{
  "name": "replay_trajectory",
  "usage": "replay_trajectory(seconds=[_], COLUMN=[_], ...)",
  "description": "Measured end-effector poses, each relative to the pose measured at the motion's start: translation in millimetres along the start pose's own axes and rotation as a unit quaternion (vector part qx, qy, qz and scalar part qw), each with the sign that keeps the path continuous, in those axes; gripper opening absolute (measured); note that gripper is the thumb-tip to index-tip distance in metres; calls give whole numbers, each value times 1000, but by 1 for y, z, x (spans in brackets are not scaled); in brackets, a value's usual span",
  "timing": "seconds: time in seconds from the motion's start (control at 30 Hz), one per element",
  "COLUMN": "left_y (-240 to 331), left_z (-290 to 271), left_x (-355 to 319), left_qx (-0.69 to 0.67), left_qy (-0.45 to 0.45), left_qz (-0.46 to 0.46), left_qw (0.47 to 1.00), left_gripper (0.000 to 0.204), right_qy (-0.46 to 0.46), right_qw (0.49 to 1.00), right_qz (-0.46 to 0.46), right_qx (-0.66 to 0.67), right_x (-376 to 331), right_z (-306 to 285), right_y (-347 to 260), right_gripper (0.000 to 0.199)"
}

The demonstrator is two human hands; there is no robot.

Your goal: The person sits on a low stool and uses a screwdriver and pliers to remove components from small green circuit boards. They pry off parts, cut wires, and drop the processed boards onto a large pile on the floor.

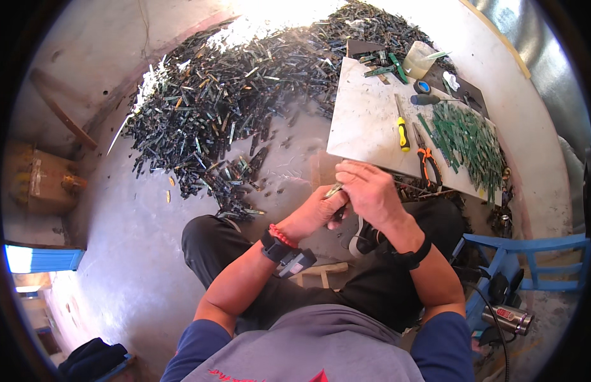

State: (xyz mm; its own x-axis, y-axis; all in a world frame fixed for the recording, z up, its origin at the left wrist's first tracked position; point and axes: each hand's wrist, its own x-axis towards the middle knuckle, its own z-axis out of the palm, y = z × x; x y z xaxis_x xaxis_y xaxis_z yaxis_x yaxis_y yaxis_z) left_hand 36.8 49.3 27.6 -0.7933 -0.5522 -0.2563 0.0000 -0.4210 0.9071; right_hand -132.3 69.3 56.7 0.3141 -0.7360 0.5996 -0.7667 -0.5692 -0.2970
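Observation:
My left hand (322,210) is closed round a small narrow strip (334,190), whose pale tip shows above the thumb; the rest of it is hidden. Bent fingers of my right hand (374,193) meet at that tip from the right, and what they pinch is hidden. Both hands are together in front of my knees, at the near edge of a white board (362,137). On the board beside them lie orange-and-black pliers (429,164), a yellow-handled screwdriver (403,132) and a heap of thin green strips (464,140).
A large pile of dark strips (225,95) covers the floor ahead and left. Near the board's far end are a translucent cup (419,60), a dark-handled screwdriver (426,100) and a blue-and-black round thing (422,87). A blue chair (499,258) and steel flask (508,318) stand right.

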Motion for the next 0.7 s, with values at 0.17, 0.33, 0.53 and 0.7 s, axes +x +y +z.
replay_trajectory(seconds=[0.17,0.33,0.53,0.7], left_y=[-17,-71,-90,-104], left_z=[13,68,65,62], left_x=[-42,-63,-76,-77], left_qx=[-53,-62,-60,-162], left_qy=[43,8,-42,-10], left_qz=[-15,-65,-103,-138], left_qw=[998,996,992,977], left_gripper=[36,34,33,33], right_qy=[137,133,-15,-71], right_qw=[760,672,695,705], right_qz=[471,577,606,587], right_qx=[427,445,387,391], right_x=[-25,-90,-138,-146], right_z=[-5,8,11,23], right_y=[-30,-52,-92,-82], right_gripper=[18,16,20,22])
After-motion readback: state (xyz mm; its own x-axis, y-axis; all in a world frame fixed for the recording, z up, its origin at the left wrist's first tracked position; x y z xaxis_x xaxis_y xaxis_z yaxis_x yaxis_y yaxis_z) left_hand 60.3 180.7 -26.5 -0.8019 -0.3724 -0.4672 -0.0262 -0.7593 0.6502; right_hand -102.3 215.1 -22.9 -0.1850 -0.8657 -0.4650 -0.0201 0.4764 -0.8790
